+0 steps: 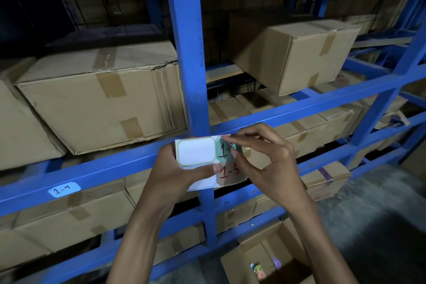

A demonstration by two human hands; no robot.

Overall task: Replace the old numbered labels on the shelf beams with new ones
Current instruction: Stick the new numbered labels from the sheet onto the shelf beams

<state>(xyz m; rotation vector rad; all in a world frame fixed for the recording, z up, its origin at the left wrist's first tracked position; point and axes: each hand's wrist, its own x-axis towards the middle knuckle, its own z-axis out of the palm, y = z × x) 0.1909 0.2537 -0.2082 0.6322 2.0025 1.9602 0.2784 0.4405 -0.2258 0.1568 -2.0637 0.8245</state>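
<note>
I hold a white sticker sheet (pixel 198 152) in front of the blue shelf beam (pixel 103 168). My left hand (pixel 170 168) grips the sheet from the left and below, thumb across its lower part. My right hand (pixel 260 150) pinches the top edge of a green label (pixel 224 148) with red writing starting "1-", at the sheet's upper right. Below it on the sheet sits an orange label (pixel 228 174) reading "1-5". A pale blue label (pixel 64 189) marked "1-4" is stuck on the beam at the left.
A blue upright post (pixel 189 48) stands right behind the sheet. Taped cardboard boxes (pixel 99 99) fill the shelves on both sides. An open cardboard box (pixel 267 258) on the floor at lower right holds small coloured scraps.
</note>
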